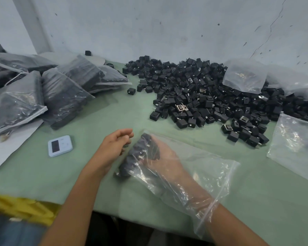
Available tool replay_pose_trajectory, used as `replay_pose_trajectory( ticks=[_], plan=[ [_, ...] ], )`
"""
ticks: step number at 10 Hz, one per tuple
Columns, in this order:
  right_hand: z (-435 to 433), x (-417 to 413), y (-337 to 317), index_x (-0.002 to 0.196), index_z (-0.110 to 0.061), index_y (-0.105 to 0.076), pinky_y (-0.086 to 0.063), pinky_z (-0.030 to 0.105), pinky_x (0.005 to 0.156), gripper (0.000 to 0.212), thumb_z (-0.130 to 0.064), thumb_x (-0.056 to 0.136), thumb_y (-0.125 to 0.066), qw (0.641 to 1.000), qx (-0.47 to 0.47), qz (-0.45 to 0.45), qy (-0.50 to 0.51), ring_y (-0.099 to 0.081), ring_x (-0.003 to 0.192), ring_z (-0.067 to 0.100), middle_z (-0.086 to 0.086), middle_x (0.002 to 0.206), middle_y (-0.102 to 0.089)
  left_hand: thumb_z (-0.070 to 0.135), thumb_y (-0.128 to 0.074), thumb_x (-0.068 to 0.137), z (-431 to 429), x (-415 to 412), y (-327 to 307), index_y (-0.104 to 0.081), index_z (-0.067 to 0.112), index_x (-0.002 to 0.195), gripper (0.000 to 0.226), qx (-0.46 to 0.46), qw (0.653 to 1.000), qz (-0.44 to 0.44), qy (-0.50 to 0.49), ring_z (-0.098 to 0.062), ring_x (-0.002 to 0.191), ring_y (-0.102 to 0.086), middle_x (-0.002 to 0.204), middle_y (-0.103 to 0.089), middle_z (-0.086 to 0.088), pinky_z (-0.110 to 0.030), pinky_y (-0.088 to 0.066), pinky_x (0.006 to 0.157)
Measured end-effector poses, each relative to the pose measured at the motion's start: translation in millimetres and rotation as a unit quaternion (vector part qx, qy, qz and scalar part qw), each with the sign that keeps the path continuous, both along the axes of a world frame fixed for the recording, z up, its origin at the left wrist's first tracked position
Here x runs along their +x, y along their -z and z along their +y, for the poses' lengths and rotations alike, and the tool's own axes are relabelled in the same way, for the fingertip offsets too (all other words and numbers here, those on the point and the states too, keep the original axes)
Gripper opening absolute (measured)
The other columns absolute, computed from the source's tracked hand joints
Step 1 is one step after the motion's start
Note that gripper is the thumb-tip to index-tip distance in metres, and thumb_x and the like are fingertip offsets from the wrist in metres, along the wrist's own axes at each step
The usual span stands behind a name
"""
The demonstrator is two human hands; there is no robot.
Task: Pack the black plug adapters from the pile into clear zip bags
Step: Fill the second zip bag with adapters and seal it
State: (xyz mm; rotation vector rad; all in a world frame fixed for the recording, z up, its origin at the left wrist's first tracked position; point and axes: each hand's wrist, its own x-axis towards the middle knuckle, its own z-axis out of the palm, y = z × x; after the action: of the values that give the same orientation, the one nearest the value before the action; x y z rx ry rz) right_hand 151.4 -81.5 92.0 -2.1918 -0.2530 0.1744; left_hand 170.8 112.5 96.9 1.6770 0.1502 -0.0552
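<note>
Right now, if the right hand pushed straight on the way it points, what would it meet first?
The adapters bunched at the closed end of the bag, right ahead of the right hand. Past them, probably the left hand, though depth is unclear.

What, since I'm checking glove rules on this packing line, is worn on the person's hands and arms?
Nothing: the left hand and right hand are bare, no gloves, rings or watch visible, and both forearms show no sleeves. The clear film over the right forearm is a zip bag, not a glove.
</note>
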Motion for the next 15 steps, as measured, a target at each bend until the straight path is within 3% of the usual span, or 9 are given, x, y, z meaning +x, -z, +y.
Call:
replay_pose_trajectory(
  ticks=[2, 4, 5, 9, 11, 12, 13, 14, 15],
  plan=[
    [-1.1, -0.8, 2.6, 0.15, -0.026, -0.037, -0.028, -0.01, 0.085, 0.076, -0.031, 0.085, -0.078, 0.999, 0.016, -0.048, -0.009, -0.033, 0.093, -0.041, -0.037, 0.101, -0.04, -0.008, -0.061, 0.092, 18.2, -24.7, -5.7, -0.069, 0.013, 0.114, 0.031, 0.034, 0.996, 0.025, 0.085, -0.006, 0.083, -0.067, 0.113, -0.073, -0.01, -0.014, -0.051, 0.069],
    [-0.9, 1.5, 5.1, 0.144, -0.03, -0.04, -0.04, -0.002, 0.083, 0.071, -0.03, 0.084, -0.079, 0.999, 0.027, -0.032, 0.009, -0.048, 0.09, -0.023, -0.033, 0.102, -0.05, -0.016, -0.063, 0.086, 28.2, -32.9, -12.7, -0.061, 0.015, 0.129, 0.053, 0.044, 0.983, 0.041, 0.176, -0.006, 0.094, -0.068, 0.122, -0.069, -0.002, -0.018, -0.053, 0.078],
    [-0.1, 2.2, 5.8, 0.143, -0.031, -0.041, -0.046, 0.009, 0.084, 0.069, -0.029, 0.085, -0.078, 0.999, 0.039, -0.032, 0.009, -0.052, 0.094, -0.012, -0.021, 0.121, -0.056, -0.016, -0.062, 0.087, 26.5, -32.6, -13.0, -0.058, 0.014, 0.133, 0.055, 0.06, 0.983, 0.035, 0.168, -0.007, 0.096, -0.067, 0.125, -0.066, -0.004, -0.019, -0.053, 0.078],
    [1.7, 1.7, 5.1, 0.144, -0.026, -0.041, -0.046, 0.024, 0.095, 0.069, -0.03, 0.086, -0.077, 0.999, 0.019, -0.048, 0.01, -0.055, 0.121, 0.012, -0.005, 0.136, -0.056, -0.015, -0.051, 0.089, 11.2, -23.2, -12.2, -0.067, 0.024, 0.117, 0.051, 0.089, 0.983, 0.017, 0.162, -0.01, 0.094, -0.069, 0.11, -0.075, 0.008, -0.021, -0.052, 0.076],
    [0.2, -0.5, 4.7, 0.147, -0.028, -0.039, -0.042, 0.015, 0.089, 0.071, -0.029, 0.086, -0.077, 0.999, 0.007, -0.047, 0.013, -0.052, 0.125, 0.011, -0.006, 0.139, -0.054, 0.007, -0.051, 0.1, -9.6, -3.7, -3.7, -0.057, 0.029, 0.135, 0.042, 0.143, 0.986, -0.026, 0.076, -0.002, 0.107, -0.061, 0.128, -0.061, 0.006, -0.012, -0.045, 0.082],
    [0.5, -0.1, 3.1, 0.147, -0.02, -0.042, -0.043, 0.016, 0.091, 0.065, -0.023, 0.09, -0.073, 0.998, 0.013, -0.054, 0.021, -0.057, 0.113, 0.01, -0.003, 0.13, -0.059, 0.025, -0.051, 0.102, -25.9, 11.8, 1.0, -0.049, 0.027, 0.145, 0.043, 0.207, 0.976, -0.036, 0.056, -0.008, 0.111, -0.058, 0.137, -0.056, 0.005, -0.022, -0.041, 0.091],
    [11.1, 2.0, -4.1, 0.128, -0.002, -0.055, -0.053, 0.032, 0.083, 0.029, -0.005, 0.099, -0.055, 0.995, 0.091, -0.038, 0.015, -0.061, 0.091, 0.022, 0.016, 0.108, -0.063, 0.034, -0.056, 0.1, -28.8, 16.4, 7.1, -0.044, 0.027, 0.149, 0.051, 0.259, 0.961, -0.043, 0.084, -0.008, 0.112, -0.055, 0.14, -0.055, 0.005, -0.019, -0.039, 0.087],
    [8.5, -1.5, -0.6, 0.133, -0.018, -0.051, -0.049, 0.038, 0.098, 0.043, -0.016, 0.094, -0.067, 0.995, -0.035, -0.096, 0.005, -0.06, 0.114, 0.027, 0.012, 0.129, -0.061, 0.029, -0.049, 0.104, -26.3, 19.4, 7.3, -0.037, 0.027, 0.154, 0.051, 0.298, 0.945, -0.055, 0.122, -0.018, 0.127, -0.052, 0.147, -0.051, -0.002, -0.027, -0.04, 0.104],
    [0.9, 3.9, 8.8, 0.145, -0.019, -0.043, -0.045, 0.027, 0.098, 0.063, -0.02, 0.09, -0.071, 0.991, -0.075, -0.109, 0.03, -0.055, 0.119, 0.017, 0.002, 0.136, -0.057, 0.021, -0.039, 0.107, -33.4, 20.1, 3.2, -0.036, 0.03, 0.154, 0.048, 0.344, 0.923, -0.083, 0.15, -0.024, 0.135, -0.045, 0.148, -0.049, -0.003, -0.041, -0.033, 0.115]
  ],
)
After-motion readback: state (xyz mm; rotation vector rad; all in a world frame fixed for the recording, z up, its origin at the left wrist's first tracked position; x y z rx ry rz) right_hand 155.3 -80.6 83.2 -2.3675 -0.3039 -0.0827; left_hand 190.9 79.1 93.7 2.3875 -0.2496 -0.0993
